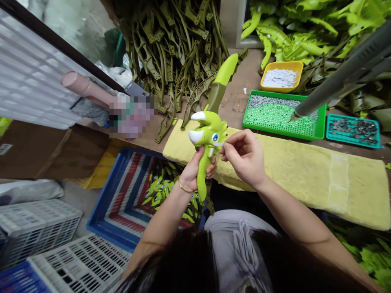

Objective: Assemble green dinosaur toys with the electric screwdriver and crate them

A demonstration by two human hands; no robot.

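My left hand is closed around the lower part of a green dinosaur-head toy. The toy has white horns, a blue eye and a long, blade-like olive and green part pointing up and away. With thumb and forefinger, my right hand pinches a small white plastic piece, its end against the side of the head just below the eye. The fingers partly cover this piece. Below both hands lies a yellow foam pad along the bench edge.
Olive plastic parts are heaped behind. A yellow tray holds white pieces, a green tray screws, a teal tray small metal parts. A dark tool hangs over the green tray. Left below, a lined crate contains green toys.
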